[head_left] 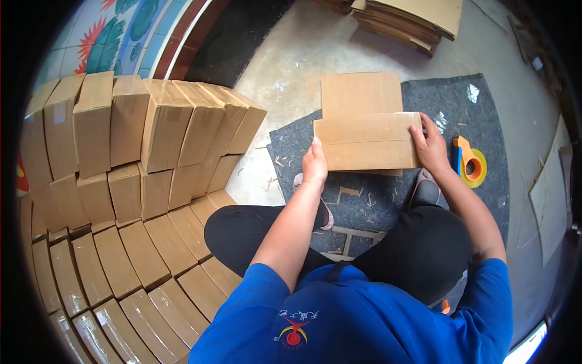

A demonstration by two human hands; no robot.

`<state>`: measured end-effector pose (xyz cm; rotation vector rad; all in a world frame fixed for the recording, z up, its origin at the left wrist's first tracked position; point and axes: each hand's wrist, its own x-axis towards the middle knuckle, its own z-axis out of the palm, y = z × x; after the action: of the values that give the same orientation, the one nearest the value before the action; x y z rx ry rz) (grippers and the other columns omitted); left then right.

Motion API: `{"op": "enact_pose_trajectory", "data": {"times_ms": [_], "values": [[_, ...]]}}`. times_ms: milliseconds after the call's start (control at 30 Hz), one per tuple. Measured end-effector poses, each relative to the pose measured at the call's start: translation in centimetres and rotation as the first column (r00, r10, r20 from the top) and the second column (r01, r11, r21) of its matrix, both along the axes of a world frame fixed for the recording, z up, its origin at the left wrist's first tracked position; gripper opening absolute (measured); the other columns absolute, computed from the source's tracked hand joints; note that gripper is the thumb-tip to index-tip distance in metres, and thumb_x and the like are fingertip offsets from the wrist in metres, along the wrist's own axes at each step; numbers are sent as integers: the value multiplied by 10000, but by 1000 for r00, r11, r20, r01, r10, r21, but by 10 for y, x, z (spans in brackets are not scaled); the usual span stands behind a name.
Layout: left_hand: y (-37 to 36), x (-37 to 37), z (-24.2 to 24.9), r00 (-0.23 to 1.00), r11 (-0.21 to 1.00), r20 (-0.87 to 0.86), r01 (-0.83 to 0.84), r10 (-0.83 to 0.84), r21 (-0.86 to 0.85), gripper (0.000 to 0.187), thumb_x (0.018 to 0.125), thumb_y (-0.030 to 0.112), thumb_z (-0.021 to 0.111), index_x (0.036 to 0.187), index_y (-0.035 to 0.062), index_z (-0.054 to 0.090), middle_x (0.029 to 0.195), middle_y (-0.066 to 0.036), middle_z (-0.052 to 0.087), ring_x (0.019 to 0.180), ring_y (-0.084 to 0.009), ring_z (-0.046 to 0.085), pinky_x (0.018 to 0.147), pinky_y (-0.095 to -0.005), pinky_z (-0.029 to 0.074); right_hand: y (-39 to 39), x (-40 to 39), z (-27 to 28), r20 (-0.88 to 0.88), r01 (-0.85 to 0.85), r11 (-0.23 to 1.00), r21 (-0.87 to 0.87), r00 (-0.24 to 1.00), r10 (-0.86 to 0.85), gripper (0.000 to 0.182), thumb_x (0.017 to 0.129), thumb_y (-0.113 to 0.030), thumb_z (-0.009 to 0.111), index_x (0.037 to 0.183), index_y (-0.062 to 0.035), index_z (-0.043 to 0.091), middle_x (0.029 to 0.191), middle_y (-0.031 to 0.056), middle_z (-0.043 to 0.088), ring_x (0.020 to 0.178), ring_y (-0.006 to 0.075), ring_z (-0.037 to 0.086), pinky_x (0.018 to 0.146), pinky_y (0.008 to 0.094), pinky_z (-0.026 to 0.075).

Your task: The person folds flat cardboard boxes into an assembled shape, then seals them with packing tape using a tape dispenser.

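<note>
A closed cardboard box (370, 141) is held level between both hands, above the dark mat. My left hand (314, 162) grips its left end, thumb on the top edge. At its right end, my right hand (430, 144) wraps round the upper corner with the thumb on top. Behind the held box, a flat brown cardboard piece (361, 94) lies on the mat, partly covered by it. An orange tape dispenser (465, 159) with a yellowish tape roll rests on the mat, to the right of my right hand.
Rows of cardboard boxes (142, 249) are stacked at the left. Flat cardboard sheets (418, 18) form a pile at the top. The dark mat (485, 121) bears scraps and bits of film. A light board (548, 194) leans at the far right.
</note>
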<state>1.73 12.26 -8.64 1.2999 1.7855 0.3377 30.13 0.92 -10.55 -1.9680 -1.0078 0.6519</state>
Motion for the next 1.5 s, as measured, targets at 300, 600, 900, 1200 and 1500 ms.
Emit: {"op": "enact_pose_trajectory", "data": {"times_ms": [300, 600, 900, 1200, 1500], "values": [[0, -1, 27, 895, 931, 362, -133, 260, -341, 755, 944, 713, 403, 1416, 131, 500, 1358, -127, 571, 1208, -322, 549, 912, -566, 459, -37, 8, 7, -198, -166, 983, -79, 969, 148, 735, 935, -211, 653, 1538, -48, 266, 1098, 181, 657, 943, 244, 664, 819, 349, 537], [-15, -5, -7, 845, 925, 420, -202, 331, -322, 678, 999, 592, 418, 1352, 28, 544, 1351, -182, 585, 1268, -300, 537, 1022, -421, 433, -42, 8, 27, -517, -288, 933, -216, 844, 142, 679, 911, -65, 651, 1514, -54, 338, 1032, 161, 693, 887, 200, 678, 766, 319, 548], [-28, -39, 22, 776, 923, 506, -274, 378, -270, 591, 1044, 546, 316, 1467, 134, 346, 1449, -110, 441, 1305, -272, 439, 1059, -516, 359, 70, -27, 128, -284, -382, 733, -563, 922, 263, 539, 861, -254, 671, 1325, -50, 488, 944, 148, 682, 644, 231, 658, 504, 354, 552], [-49, -18, 35, 696, 884, 650, -461, 304, 81, 594, 1012, 96, 455, 1529, 31, 171, 1453, -183, 387, 1315, -257, 443, 1107, -377, 354, 232, -67, 121, -292, -529, 803, -274, 842, 455, 678, 785, -221, 698, 1419, -76, 506, 1157, 134, 665, 1017, 206, 625, 844, 320, 505], [-80, -44, 40, 816, 859, 520, 60, 251, -509, 426, 982, 217, 575, 1355, 35, 479, 1261, -101, 601, 1098, -172, 578, 930, -306, 448, 209, 6, 54, -558, -640, 524, -562, 761, 331, 903, 791, -690, 625, 1451, -93, 478, 1446, 137, 497, 1283, 272, 478, 991, 477, 417]]}}
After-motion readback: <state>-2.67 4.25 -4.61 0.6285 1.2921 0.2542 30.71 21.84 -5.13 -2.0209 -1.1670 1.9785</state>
